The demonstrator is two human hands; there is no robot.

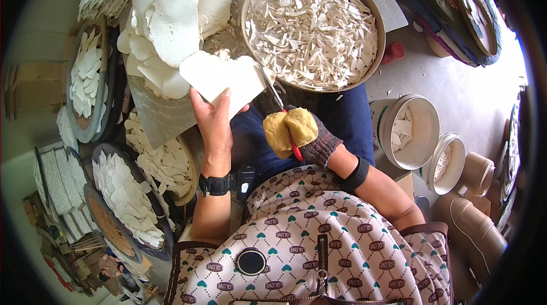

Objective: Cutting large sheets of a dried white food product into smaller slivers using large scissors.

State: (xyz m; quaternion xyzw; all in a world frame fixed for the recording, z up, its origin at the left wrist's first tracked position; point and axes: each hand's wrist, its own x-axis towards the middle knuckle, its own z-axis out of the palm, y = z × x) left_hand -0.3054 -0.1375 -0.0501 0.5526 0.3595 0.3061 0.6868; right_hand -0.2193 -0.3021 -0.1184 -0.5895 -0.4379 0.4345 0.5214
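Note:
My bare left hand [213, 123] grips the lower edge of a thin, flat white piece [226, 76], thumb on top. The piece's upper edge is ragged. In a knitted glove, my right hand [318, 140] is closed around red-handled shears [296, 149], whose handles carry thick yellow padding [301, 125]. The metal blades [273, 91] point up and left, next to the piece's right edge; whether they touch it I cannot tell. Beyond them is a round, shallow tray [381, 40] full of white offcuts [312, 31]. Larger white pieces [173, 23] are heaped at upper left.
A metal-topped surface [160, 121] bears the heap. To the left stand round trays of white pieces [85, 76] [124, 198]. On the right floor are a white bucket [421, 147] with pieces inside, a smaller bucket [459, 161] and brown containers [476, 172]. A red object [393, 52] lies beside the offcut tray.

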